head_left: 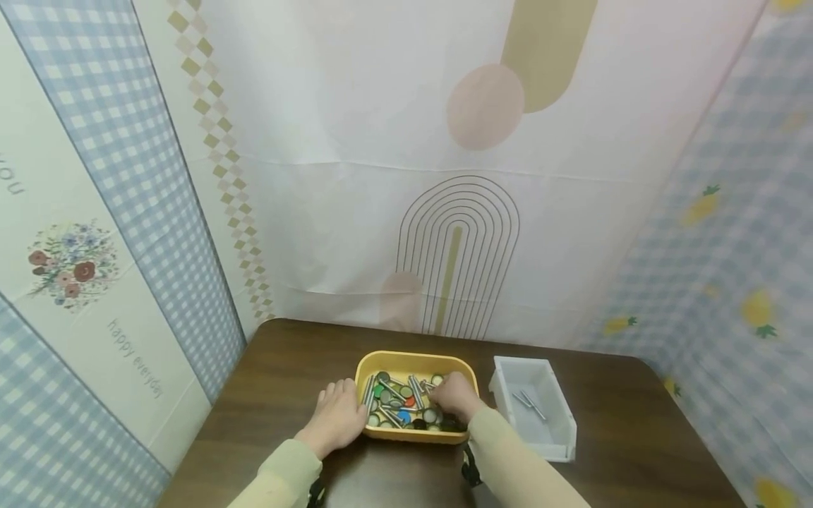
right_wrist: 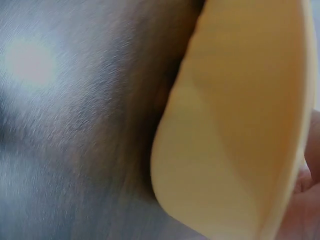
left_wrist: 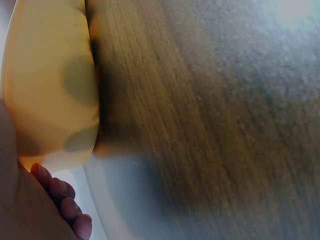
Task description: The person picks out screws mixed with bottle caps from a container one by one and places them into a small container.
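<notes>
A yellow plastic tray [head_left: 416,437] holds several silver bolts [head_left: 416,390] mixed with round caps in green, red, blue, black and pale tones. My left hand [head_left: 336,415] lies against the tray's left end, its fingers relaxed and pointing away from me; in the left wrist view the fingertips [left_wrist: 61,189] show past the tray's corner. Over the tray's right end, my right hand [head_left: 455,396] reaches down among the bolts and caps. Its fingertips are hidden, so I cannot tell whether they pinch anything. The right wrist view shows mostly the tray's outer wall [right_wrist: 235,125].
Just right of the tray stands a white plastic bin [head_left: 559,416] with a few bolts [head_left: 532,404] lying in it. Both containers sit on a dark brown wooden table [head_left: 286,367]. Patterned cloth [head_left: 330,233] hangs behind the table and at both sides.
</notes>
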`<state>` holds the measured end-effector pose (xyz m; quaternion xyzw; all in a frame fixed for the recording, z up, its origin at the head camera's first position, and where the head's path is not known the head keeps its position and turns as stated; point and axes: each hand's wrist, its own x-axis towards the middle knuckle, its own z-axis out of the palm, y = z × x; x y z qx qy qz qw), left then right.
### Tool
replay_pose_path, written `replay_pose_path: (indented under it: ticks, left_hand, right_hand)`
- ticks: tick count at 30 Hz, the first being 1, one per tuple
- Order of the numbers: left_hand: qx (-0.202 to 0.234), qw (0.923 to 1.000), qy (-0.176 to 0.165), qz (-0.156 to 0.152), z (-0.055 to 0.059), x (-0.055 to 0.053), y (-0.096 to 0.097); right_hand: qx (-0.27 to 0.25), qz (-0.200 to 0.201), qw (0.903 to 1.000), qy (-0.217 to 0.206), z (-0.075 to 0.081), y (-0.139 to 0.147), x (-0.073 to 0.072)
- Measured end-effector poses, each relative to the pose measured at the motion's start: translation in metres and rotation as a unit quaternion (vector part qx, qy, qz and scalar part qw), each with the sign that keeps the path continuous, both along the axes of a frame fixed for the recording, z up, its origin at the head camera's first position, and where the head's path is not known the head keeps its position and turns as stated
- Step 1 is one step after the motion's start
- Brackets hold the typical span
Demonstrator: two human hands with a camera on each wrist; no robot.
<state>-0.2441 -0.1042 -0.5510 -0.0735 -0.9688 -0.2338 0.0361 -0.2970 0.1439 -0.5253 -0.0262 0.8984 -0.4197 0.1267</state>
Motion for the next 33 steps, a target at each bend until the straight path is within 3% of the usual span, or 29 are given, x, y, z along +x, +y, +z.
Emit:
replay_pose_path:
  ticks: [2, 5, 7, 15, 18, 22, 24, 27, 31, 33]
  left_hand:
    - [-0.004, 1.0000, 0.001, 0.002, 0.000, 0.000, 0.001]
    - [-0.007, 1.0000, 0.000, 0.004, -0.001, -0.001, 0.003]
    - [-0.006, 1.0000, -0.001, 0.006, -0.001, -0.002, 0.004]
    - [-0.008, 0.9999, -0.005, 0.012, 0.000, -0.005, 0.007]
    - [-0.007, 0.9998, -0.005, 0.015, 0.001, -0.006, 0.009]
    - [-0.009, 0.9999, -0.001, 0.009, 0.001, -0.004, 0.007]
    - [-0.010, 0.9999, 0.000, 0.006, 0.000, -0.004, 0.005]
    - [-0.011, 0.9999, 0.000, 0.003, 0.000, -0.002, 0.003]
    - [-0.012, 0.9999, 0.000, 0.000, 0.000, 0.001, 0.000]
    - [-0.011, 0.9999, -0.002, -0.002, 0.001, 0.002, -0.002]
  right_hand:
    - [-0.074, -0.006, 0.9955, -0.059, 0.001, 0.003, -0.002]
    - [-0.167, -0.019, 0.9757, -0.140, 0.001, 0.007, -0.005]
    - [-0.200, -0.018, 0.9645, -0.171, 0.001, 0.009, -0.007]
    - [-0.219, 0.053, 0.9503, -0.214, 0.001, 0.011, -0.013]
    - [-0.250, 0.081, 0.9325, -0.248, 0.002, 0.014, -0.016]
    - [-0.305, 0.085, 0.9030, -0.290, 0.003, 0.013, -0.012]
    - [-0.311, 0.089, 0.8977, -0.299, 0.004, 0.012, -0.010]
    - [-0.268, 0.097, 0.9144, -0.287, 0.008, 0.010, -0.005]
    - [-0.105, 0.095, 0.9663, -0.215, 0.018, 0.007, 0.003]
    - [-0.014, 0.086, 0.9834, -0.159, 0.024, 0.005, 0.006]
